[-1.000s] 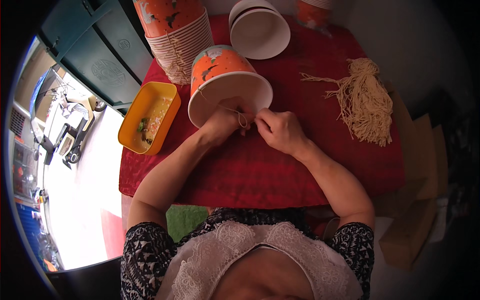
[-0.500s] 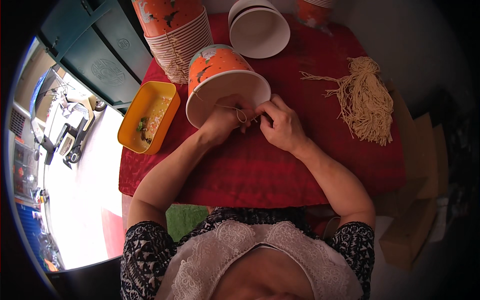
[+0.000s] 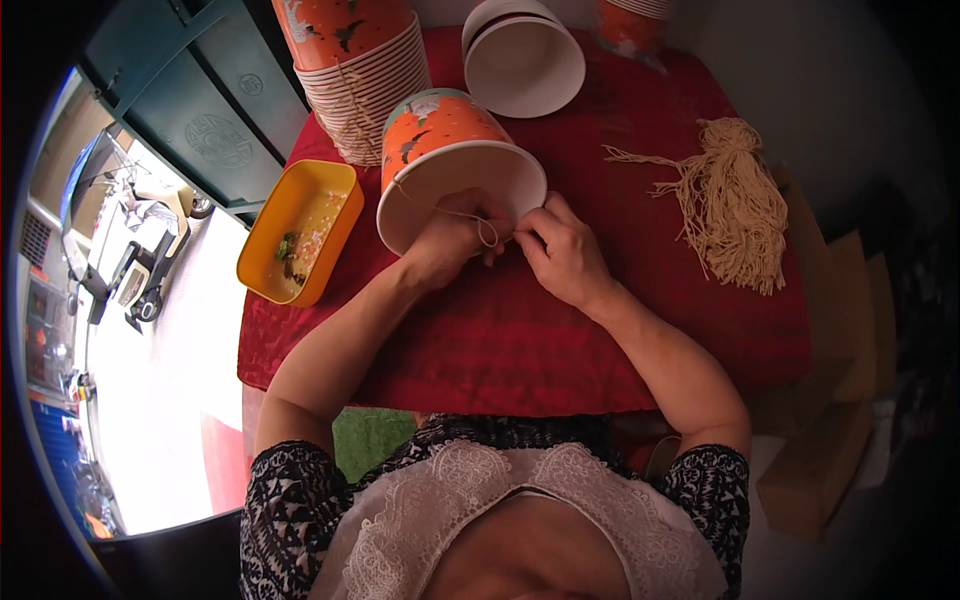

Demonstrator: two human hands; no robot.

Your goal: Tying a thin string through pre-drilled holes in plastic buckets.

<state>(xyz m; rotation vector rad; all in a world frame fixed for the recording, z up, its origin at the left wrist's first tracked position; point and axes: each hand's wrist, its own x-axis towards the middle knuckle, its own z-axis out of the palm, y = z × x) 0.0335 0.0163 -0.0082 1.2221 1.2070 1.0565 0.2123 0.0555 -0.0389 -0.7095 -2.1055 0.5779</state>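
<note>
An orange paper bucket [image 3: 445, 128] with animal figures lies tilted, its white mouth facing me. A thin beige string [image 3: 455, 213] runs from the left of its rim, across the mouth, and forms a small loop. My left hand [image 3: 452, 240] reaches partly into the mouth; its curled fingers close on the string near the rim's right side, some of them hidden. Just outside that rim, my right hand [image 3: 565, 252] pinches the string between thumb and fingers. The two hands nearly meet.
A tall stack of buckets [image 3: 362, 95] stands behind on the left, beside a yellow tub [image 3: 348, 215] holding small bits. White-mouthed buckets [image 3: 525, 68] lie at the back. A beige string bundle [image 3: 738, 215] rests right on the red cloth [image 3: 640, 340]. Cardboard boxes [image 3: 845, 400] stand beyond.
My right hand has shifted slightly, its fingers drawn closer together at the string beside the rim. The left hand and bucket stay almost in place.
</note>
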